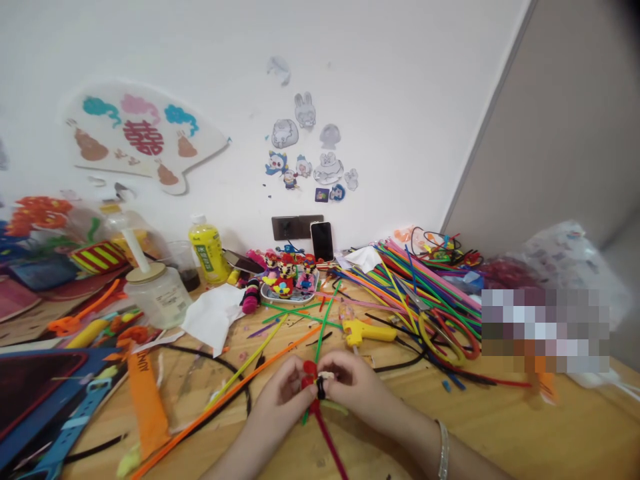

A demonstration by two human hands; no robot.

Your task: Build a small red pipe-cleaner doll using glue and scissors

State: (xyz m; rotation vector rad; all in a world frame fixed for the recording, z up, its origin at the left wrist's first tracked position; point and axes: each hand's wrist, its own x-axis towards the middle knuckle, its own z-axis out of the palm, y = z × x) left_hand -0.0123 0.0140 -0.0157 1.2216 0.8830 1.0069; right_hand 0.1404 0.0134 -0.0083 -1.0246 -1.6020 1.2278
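My left hand [280, 400] and right hand [355, 390] meet low over the wooden table [480, 427], with the fingers [293, 377] of both curled inward and pressed close around one small piece. Between my fingertips I pinch a twisted red pipe-cleaner piece [310, 383], with a black wrap [321, 388] around it just beside my right fingers. A long dark red stem [330, 453] hangs from it below my hands, and a bit of green pipe cleaner [305, 418] shows under my left hand. A silver bangle [442, 450] circles my right wrist.

Just ahead of my right fingers lies a yellow glue gun [367, 332], and beyond it to the right spreads a heap of multicoloured pipe cleaners [415, 287]. A long orange pipe cleaner [225, 393] runs across the table beside my left hand, and a crumpled white tissue [213, 317] lies farther ahead on that side. Straight ahead of my fingers, well apart from them, small pipe-cleaner figures [287, 275] stand on a tray [273, 298], with a phone [322, 241] upright behind them against the wall.
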